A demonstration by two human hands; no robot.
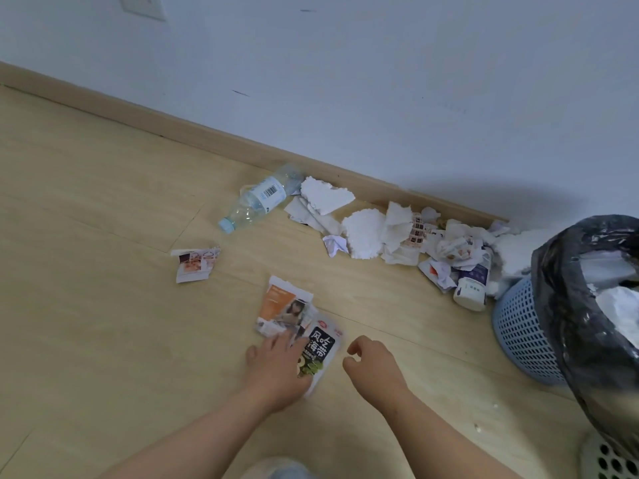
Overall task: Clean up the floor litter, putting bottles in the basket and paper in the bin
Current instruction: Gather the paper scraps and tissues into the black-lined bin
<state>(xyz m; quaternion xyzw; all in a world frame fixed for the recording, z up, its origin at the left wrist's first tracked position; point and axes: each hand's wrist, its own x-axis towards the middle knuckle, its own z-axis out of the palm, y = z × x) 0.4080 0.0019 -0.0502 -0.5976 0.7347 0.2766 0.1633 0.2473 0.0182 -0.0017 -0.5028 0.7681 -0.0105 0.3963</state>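
Presses left hand (276,373) flat on floor litter, right hand (373,368) idle just beside.
Spreads straight left fingers over black-and-white snack packet (323,342) and torn orange-printed page (285,307), overlapping mid-floor; curls right fingers loosely, gripping nothing. Along floor's wall edge: clear crumpled bottle (257,200), pale blue cap, barcode label, on its side; touching it, heap of white paper scraps (373,233) running to blue mesh bin (518,337) lined with black bag (567,305); small white bottle (472,288) beside bin. Small printed scrap (195,264) apart, left of page.
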